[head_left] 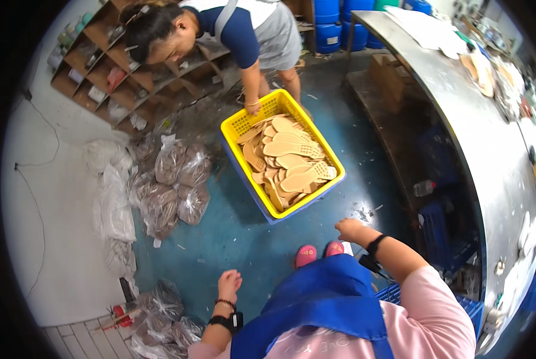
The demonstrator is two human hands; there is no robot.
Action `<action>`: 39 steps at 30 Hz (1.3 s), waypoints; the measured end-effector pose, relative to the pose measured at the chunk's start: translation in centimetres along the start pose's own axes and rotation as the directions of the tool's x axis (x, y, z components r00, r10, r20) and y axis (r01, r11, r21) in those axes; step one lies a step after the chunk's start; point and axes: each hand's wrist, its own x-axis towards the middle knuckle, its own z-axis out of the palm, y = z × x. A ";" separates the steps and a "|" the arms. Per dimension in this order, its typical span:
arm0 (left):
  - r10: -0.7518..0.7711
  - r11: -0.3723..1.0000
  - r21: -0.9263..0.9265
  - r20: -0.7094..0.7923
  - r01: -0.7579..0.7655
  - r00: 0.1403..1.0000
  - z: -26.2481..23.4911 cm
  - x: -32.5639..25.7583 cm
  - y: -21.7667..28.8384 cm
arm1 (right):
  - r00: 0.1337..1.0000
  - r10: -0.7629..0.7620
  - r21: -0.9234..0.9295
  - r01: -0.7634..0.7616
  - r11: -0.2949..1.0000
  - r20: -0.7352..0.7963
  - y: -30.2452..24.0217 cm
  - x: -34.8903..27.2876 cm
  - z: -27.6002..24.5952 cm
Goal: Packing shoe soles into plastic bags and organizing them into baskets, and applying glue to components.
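Note:
A yellow perforated plastic basket [329, 148], heaped with tan shoe insoles [292, 148], rests on a blue crate [272, 220] in front of me. Neither of my hands touches it. My right hand [350, 229] hangs in the air just beyond the basket's near right corner, fingers curled and nothing seen in them. Lower and to the left, my left hand [229, 285] is raised with bent fingers and looks bare. A co-worker's hand [253, 107] grips the basket's far left rim as that person bends over it.
Clear bags of brown pieces [171, 185] lie on the floor to the left, with more bags [163, 320] near the lower left. Wooden cubbyholes [109, 75] line the back. A metal-topped workbench [459, 119] runs along the right. Blue drums [328, 33] stand behind.

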 end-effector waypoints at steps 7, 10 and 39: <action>0.237 0.842 0.497 0.009 -0.210 0.971 -10.7 -7.8 -14.4 | 0.983 -0.120 -0.230 0.085 0.969 -0.141 -0.1 20.4 2.8; 0.264 0.807 0.552 -0.020 -0.209 0.964 -8.0 -4.3 -13.7 | 0.984 -0.126 -0.136 0.108 0.985 -0.127 1.6 25.9 5.1; 0.040 0.998 -0.040 -0.103 -0.044 0.994 1.4 0.7 -5.8 | 0.964 -0.174 -0.046 0.168 0.985 -0.202 -6.3 -5.8 -22.4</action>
